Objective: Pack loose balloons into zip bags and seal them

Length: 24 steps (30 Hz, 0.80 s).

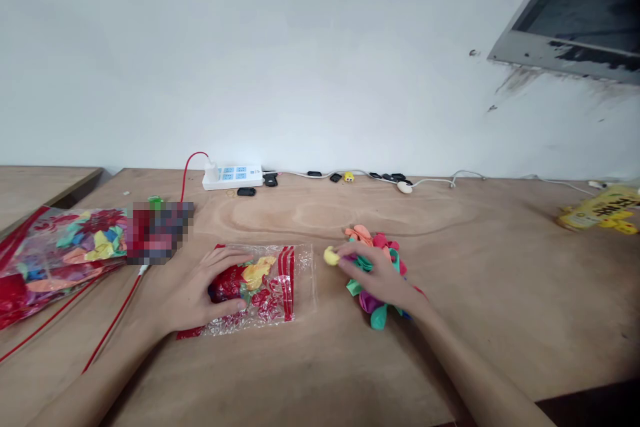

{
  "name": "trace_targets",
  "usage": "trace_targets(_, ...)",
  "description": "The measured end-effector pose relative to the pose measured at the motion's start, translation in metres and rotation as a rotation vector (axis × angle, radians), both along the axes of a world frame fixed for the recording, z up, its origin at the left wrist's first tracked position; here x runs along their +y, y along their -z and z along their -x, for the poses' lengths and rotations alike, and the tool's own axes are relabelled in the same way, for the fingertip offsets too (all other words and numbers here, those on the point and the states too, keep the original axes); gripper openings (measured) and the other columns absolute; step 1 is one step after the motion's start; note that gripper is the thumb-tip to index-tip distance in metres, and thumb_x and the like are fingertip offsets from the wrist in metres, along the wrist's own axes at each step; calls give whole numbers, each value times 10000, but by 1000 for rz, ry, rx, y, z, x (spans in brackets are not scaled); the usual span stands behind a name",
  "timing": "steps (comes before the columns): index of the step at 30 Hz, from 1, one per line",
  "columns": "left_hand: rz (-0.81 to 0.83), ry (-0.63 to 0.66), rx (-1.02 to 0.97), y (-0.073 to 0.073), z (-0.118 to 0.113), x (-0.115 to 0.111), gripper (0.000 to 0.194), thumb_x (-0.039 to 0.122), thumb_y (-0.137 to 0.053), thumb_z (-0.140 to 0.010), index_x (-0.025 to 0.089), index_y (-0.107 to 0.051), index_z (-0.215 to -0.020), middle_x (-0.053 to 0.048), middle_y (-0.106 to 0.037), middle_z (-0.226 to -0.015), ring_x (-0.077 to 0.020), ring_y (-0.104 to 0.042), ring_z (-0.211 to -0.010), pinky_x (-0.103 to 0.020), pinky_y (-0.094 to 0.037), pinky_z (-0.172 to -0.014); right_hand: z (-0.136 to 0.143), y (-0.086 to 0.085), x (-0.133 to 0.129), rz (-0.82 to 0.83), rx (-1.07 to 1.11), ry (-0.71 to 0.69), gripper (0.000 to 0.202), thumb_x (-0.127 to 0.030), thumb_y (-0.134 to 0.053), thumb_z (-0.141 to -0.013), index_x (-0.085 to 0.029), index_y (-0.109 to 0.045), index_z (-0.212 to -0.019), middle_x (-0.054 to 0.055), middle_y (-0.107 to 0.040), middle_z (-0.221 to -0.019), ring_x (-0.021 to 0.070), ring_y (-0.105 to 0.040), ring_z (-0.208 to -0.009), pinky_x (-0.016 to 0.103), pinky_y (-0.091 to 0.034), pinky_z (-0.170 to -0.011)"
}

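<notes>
My left hand (200,293) lies over the left end of a clear plastic bag (287,293) with red print. Its thumb and fingers are spread apart across the bag, and colourful balloons (259,272) show inside. To the right, my right hand (377,273) pinches a yellow balloon (331,255) between thumb and fingertips. Beneath that hand is a loose pile of uninflated balloons (379,317) in green, purple, orange and pink, partly covered by the hand. The yellow balloon is just right of the bag's edge.
Another printed bag of balloons (70,247) lies at the left, beside a pixelated object (160,233) with red cables. A white power strip (233,177), small black items (246,192) and a white cable line the wall. Yellow packaging (597,207) sits far right.
</notes>
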<state>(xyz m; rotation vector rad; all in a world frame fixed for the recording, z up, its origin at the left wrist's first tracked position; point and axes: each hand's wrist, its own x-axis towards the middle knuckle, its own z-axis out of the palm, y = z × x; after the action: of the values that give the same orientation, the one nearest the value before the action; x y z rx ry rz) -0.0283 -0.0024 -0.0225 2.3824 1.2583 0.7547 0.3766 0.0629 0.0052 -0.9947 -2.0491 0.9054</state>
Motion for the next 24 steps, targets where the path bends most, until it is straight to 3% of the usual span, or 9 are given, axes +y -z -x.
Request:
trace_targets(3,-4,-13,7,2,1,0,682,488,-794,-910,336,-520,-1515,-97,-596,-1496,-353,-561,-1378,-559,-464,-1167,6,-3,-7,-184,-195,-201,226,-291,-611,-1026,-293,-739,-1212,64,-753,-1257,255,-667,-1242,470,-512,-1121)
trace_targets(6,-2,-12,10,4,2,1,689,487,-791,-910,322,-521,-1522,-107,-591,-1509,-360,-549,-1394,-564,-451,-1181,-10,-7,1,-314,-338,-103,246,-175,-607,-972,-289,-750,-1137,58,-756,-1145,263,-674,-1158,490,-509,-1086)
trace_targets(9,-17,-20,11,4,2,2,694,496,-798,-899,326,-535,-1518,-103,-603,-1505,-366,-555,-1392,-555,-465,-1171,-38,-12,14,-349,-541,-2,247,-115,-653,-841,-271,-774,-990,70,-708,-1060,294,-647,-1088,486,-524,-985)
trace_targets(11,-25,-17,16,4,2,2,702,496,-804,-894,337,-534,-1523,-100,-607,-1504,-365,-565,-1382,-544,-482,-1157,-52,-15,19,-324,-660,27,227,-135,-683,-794,-269,-790,-942,80,-680,-1051,301,-630,-1049,475,-520,-937)
trace_targets(14,-23,-4,27,4,2,1,728,486,-804,-902,343,-502,-1549,-104,-592,-1520,-362,-566,-1382,-545,-482,-1156,-62,-13,22,-285,-746,35,181,-219,-712,-820,-289,-824,-944,82,-657,-992,296,-616,-1013,455,-510,-903)
trace_targets(19,-8,-14,44,5,4,1,724,486,-798,-913,338,-488,-1550,-101,-573,-1533,-360,-534,-1413,-548,-460,-1178,-63,-6,24,-257,-756,11,138,-256,-696,-856,-284,-831,-865,72,-629,-895,281,-614,-952,422,-502,-833)
trace_targets(22,-1,0,51,6,5,1,718,479,-788,-925,337,-474,-1555,-104,-561,-1540,-352,-530,-1415,-543,-459,-1179,-65,-9,26,-190,-587,15,149,-315,-684,-892,-256,-810,-839,73,-649,-965,262,-630,-943,418,-514,-845)
trace_targets(24,-4,0,51,5,4,1,707,477,-786,-928,339,-480,-1551,-101,-564,-1538,-352,-532,-1413,-548,-455,-1182,-66,-17,24,-58,-410,28,183,-392,-696,-908,-245,-799,-876,65,-680,-1012,245,-650,-925,402,-532,-839)
